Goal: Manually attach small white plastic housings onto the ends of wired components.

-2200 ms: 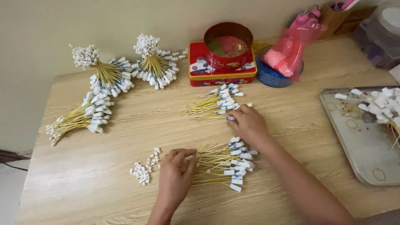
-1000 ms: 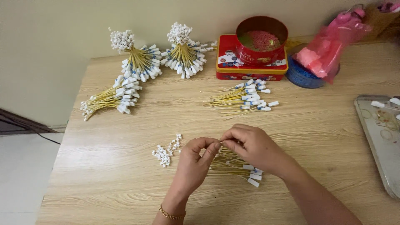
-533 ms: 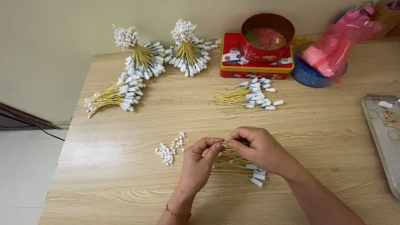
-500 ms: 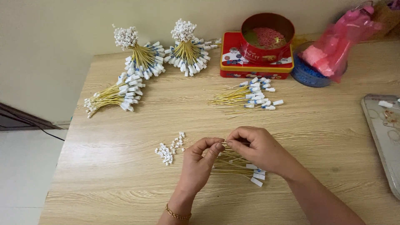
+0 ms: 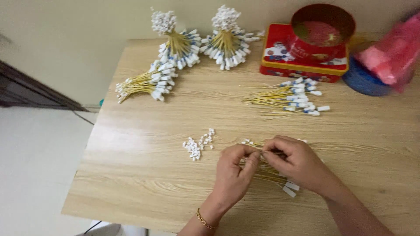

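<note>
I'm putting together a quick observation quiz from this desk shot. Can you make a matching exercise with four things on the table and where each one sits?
Things:
1. small white pieces
2. red tin
3. loose yellow wires with white tags
4. two upright tied bundles

Places:
A. far edge of the table, left of the tin
B. far right, beside a blue item
C. just left of the left hand
D. mid-table, in front of the tin

Pairs: 1-C, 2-B, 3-D, 4-A
</note>
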